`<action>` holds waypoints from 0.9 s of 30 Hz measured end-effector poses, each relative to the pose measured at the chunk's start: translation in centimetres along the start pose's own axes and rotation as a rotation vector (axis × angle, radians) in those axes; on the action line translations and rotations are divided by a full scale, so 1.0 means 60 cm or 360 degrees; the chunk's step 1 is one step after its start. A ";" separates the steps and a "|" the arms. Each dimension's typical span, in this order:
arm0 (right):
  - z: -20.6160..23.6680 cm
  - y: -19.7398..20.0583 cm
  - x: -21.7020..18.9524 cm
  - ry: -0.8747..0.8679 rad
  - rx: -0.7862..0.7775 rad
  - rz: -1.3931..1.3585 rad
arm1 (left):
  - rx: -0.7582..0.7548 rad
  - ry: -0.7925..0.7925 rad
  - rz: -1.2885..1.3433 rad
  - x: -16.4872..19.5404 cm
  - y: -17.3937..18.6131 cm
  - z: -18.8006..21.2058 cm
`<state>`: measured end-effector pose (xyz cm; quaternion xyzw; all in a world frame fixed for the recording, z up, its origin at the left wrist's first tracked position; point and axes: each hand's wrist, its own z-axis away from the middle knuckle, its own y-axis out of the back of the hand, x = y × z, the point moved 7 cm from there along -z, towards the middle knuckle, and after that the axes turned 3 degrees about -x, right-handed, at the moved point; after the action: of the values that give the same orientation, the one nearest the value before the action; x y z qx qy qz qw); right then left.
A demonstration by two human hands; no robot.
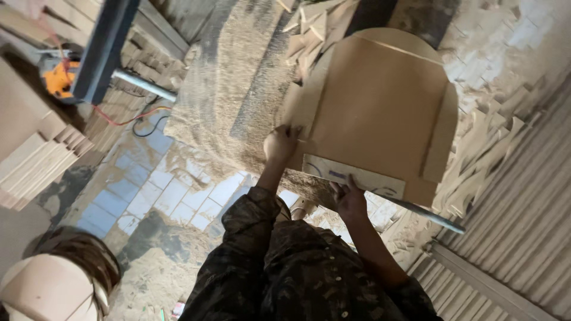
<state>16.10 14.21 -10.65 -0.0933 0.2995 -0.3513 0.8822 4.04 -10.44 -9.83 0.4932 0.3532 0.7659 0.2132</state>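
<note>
My left hand (281, 144) pinches the arched board (380, 113) at its left edge, my right hand (350, 199) clamps its near bottom edge; it hangs tilted above the sawdust heap (238, 89). Such narrow edge grips could slip, dropping it onto the offcuts (488, 154)

Bench (238, 89) runs 11 to 5 o'clock, coated in sawdust. Board (380, 113) lies on it at 2 o'clock. Offcuts (306, 35) piled at 12. Tiled floor (160, 190) at 8 o'clock carries a sawdust heap (154, 267) and a red cable (128, 122).
</note>
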 end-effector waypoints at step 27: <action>0.002 -0.058 0.021 -0.0087 -0.0142 -0.0114 | -0.0337 -0.0064 0.0082 0.029 0.005 -0.088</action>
<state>14.93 10.82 -9.82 -0.1529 0.2870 -0.3662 0.8719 -1.49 -11.22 -9.98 0.4922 0.2531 0.7940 0.2513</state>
